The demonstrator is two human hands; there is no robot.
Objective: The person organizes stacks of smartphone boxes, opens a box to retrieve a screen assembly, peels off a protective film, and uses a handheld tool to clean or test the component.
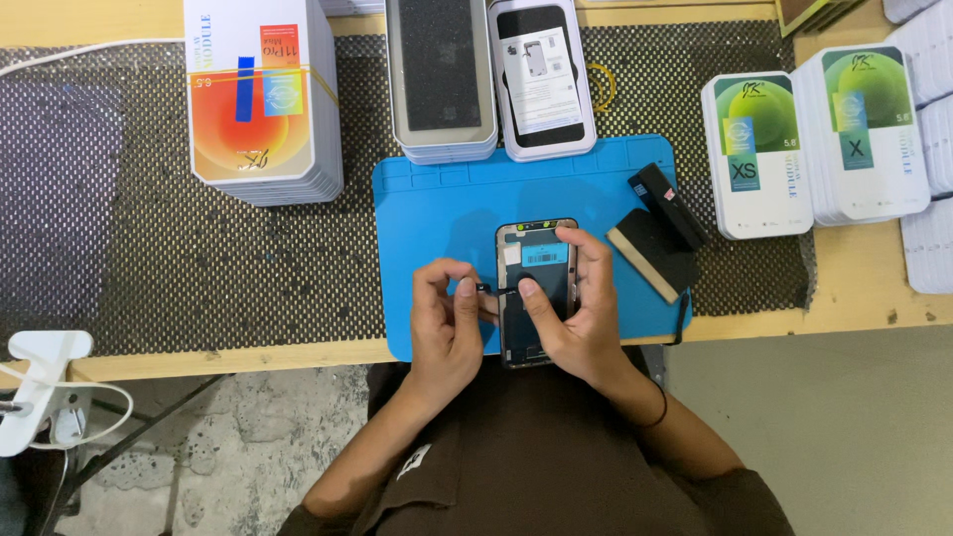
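Dark phone screen module (537,288) with a blue label is lying on the blue mat (437,208) at the worktop's (874,288) front edge, right hand (581,313) gripping it, left hand (447,323) pinching its small flex tab, stacked boxed modules (263,99) and a black tool (667,206) sitting nearby.

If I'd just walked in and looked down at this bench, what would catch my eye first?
Probably the bright blue mat at the centre, where both hands work on a phone screen part: the right hand grips it, the left hand pinches something small at its edge. Next, the stacks of colourful boxes: an orange stack behind left, green-topped stacks at right.
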